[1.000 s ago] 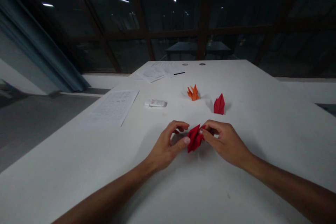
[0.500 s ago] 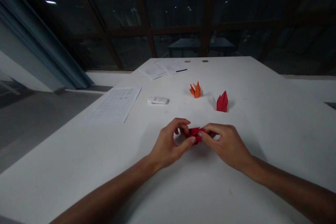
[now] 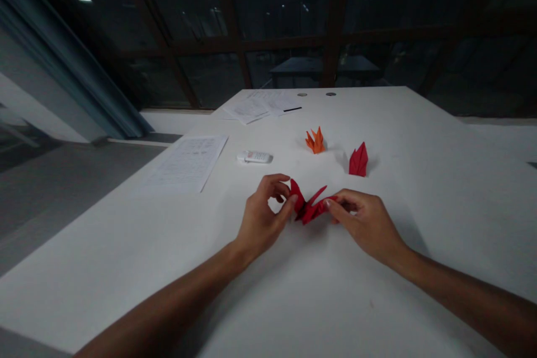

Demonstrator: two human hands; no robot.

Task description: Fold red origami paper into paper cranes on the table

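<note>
Between my hands is a red origami crane point(image 3: 309, 210), its folded points spread out and one thin point sticking up in the middle. My left hand point(image 3: 268, 212) pinches its left point between thumb and fingers. On the opposite side, my right hand point(image 3: 363, 218) grips the right point the same way. Beyond them on the white table stand an orange origami crane point(image 3: 316, 141) and another red folded paper piece point(image 3: 358, 160), both upright.
A white marker-like object point(image 3: 254, 157) with printing lies left of the cranes. Printed sheets point(image 3: 188, 163) lie at the table's left edge, and more papers point(image 3: 251, 107) with a black pen point(image 3: 292, 109) farther back. Two round discs point(image 3: 331, 94) sit near the far edge.
My hands have moved apart, and the red crane between them has spread from a compact bundle, its points now showing. The view has shifted slightly.
</note>
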